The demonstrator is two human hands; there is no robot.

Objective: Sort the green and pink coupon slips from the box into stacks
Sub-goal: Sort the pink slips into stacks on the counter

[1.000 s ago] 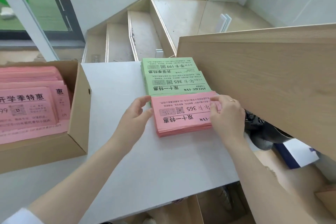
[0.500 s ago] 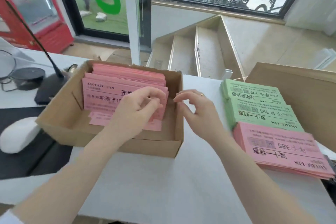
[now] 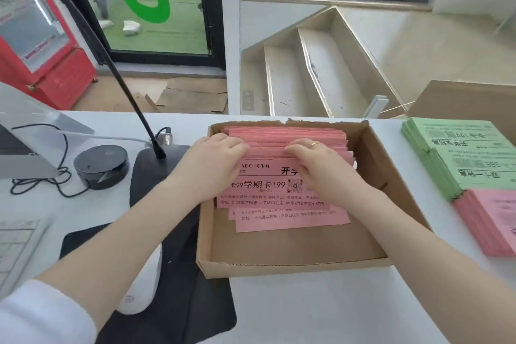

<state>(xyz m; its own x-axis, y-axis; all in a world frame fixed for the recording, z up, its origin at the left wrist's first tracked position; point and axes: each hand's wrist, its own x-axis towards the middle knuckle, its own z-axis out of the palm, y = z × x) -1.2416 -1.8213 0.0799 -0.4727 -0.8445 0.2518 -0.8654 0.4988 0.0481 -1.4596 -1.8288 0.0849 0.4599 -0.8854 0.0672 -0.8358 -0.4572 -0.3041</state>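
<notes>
An open cardboard box (image 3: 402, 184) stands on the white desk and holds a loose pile of pink coupon slips (image 3: 279, 204) with black print. Both hands are inside it. My left hand (image 3: 212, 167) lies over the pile's left part, fingertips curled onto the upper edges of the slips. My right hand (image 3: 321, 167), a ring on one finger, lies over the right part with its fingertips hooked on the same edges. At the right, two green stacks (image 3: 463, 156) overlap, with a sorted pink stack (image 3: 491, 220) in front of them.
Left of the box stand a gooseneck microphone on a black base (image 3: 156, 153), a round black puck (image 3: 102, 166) with cables, a monitor foot, a keyboard corner (image 3: 14, 248) and a white mouse (image 3: 142, 288) on a black mat. A second cardboard box (image 3: 460, 100) stands behind the green stacks.
Both hands left the sorted pink stack at the right, moved into the box and now lie on the pink pile. The view swung left to the box.
</notes>
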